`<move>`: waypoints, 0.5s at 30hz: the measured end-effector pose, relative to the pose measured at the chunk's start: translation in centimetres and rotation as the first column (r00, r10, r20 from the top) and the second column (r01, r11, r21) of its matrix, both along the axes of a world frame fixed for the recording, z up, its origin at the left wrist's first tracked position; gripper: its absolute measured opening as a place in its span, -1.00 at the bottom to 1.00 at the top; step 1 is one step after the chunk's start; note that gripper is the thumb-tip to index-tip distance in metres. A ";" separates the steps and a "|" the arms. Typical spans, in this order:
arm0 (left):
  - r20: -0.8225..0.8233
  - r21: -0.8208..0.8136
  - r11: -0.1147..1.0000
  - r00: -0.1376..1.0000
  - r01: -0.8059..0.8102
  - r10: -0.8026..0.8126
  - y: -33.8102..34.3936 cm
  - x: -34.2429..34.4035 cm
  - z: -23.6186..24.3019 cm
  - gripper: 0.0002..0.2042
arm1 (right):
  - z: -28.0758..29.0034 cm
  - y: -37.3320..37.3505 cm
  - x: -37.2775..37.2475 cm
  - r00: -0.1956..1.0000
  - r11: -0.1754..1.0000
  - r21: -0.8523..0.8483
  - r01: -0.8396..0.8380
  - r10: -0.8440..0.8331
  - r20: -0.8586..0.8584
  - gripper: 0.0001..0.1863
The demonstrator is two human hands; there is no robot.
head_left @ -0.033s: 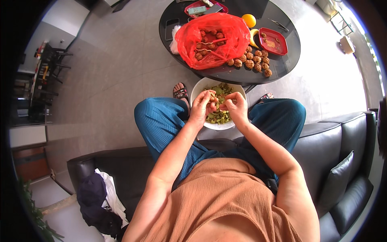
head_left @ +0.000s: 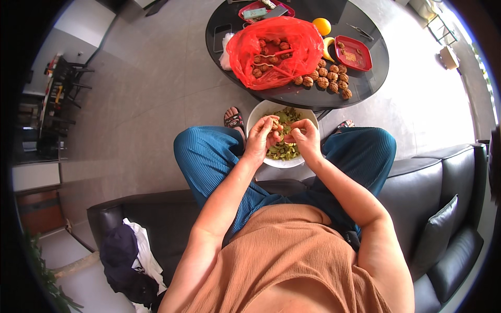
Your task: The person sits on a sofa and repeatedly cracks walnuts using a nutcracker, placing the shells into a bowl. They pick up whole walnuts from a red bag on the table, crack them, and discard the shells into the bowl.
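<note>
Over a white bowl [head_left: 254, 116], my left hand [head_left: 259, 136] is closed around a walnut [head_left: 275, 124], part of which shows between the thumb and fingers. Close to its right, my right hand [head_left: 306, 138] has thumb and fingers pinched together; whatever is between them is too small to tell. Yellow-green and brown scraps [head_left: 284, 151] fill the bowl between my knees. Several whole walnuts [head_left: 333, 76] lie at the near edge of the round black table [head_left: 373, 86]. A red plastic bag [head_left: 242, 65] beside them holds more walnuts.
On the table are a red tray [head_left: 360, 61] with a few small pieces, a banana [head_left: 327, 49], an orange-yellow fruit [head_left: 322, 26], a metal tool [head_left: 361, 32] and a phone [head_left: 223, 37]. A black sofa [head_left: 441, 177] is around me, with dark and white clothing [head_left: 125, 255] at left.
</note>
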State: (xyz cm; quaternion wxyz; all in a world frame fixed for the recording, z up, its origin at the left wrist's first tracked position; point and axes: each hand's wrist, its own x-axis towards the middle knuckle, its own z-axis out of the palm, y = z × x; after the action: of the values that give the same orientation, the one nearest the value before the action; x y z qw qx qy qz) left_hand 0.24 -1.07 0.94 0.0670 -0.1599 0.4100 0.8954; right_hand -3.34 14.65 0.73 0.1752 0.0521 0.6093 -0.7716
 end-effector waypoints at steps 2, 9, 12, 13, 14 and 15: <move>-0.003 0.058 0.998 1.000 0.022 -0.022 0.1 -0.2 0.4 -0.67 | -1.1 0.3 -0.2 0.999 0.999 0.018 -0.043 0.043 0.008 -0.90; -0.014 0.137 0.981 0.991 0.137 -0.137 -0.1 -0.3 0.5 -0.61 | -5.4 1.2 -1.1 0.877 0.882 0.470 0.008 0.220 -0.428 -0.69; 0.004 0.071 0.988 0.991 0.135 -0.135 0.1 -0.1 0.5 -0.62 | -1.5 0.3 -0.9 0.990 0.992 0.080 -0.101 0.108 -0.087 -0.66; 0.015 -0.007 0.990 0.990 0.141 -0.141 0.3 -0.1 0.7 -0.63 | -0.9 0.5 -0.9 0.989 0.989 0.024 -0.143 0.144 -0.040 -0.64; 0.026 -0.084 0.986 0.989 0.147 -0.145 0.5 0.1 1.0 -0.63 | -0.6 0.7 -1.0 0.988 0.987 0.042 -0.154 0.154 0.011 -0.65; 0.038 -0.161 0.975 0.988 0.153 -0.149 0.7 0.1 1.1 -0.63 | -0.4 0.8 -1.0 0.985 0.984 0.060 -0.166 0.163 0.062 -0.65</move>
State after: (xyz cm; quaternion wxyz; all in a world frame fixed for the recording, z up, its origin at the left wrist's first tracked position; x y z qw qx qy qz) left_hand 0.37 -0.40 2.07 0.1269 -0.1447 0.4922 0.8489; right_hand -4.38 15.50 0.34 0.2540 0.0293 0.6310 -0.7324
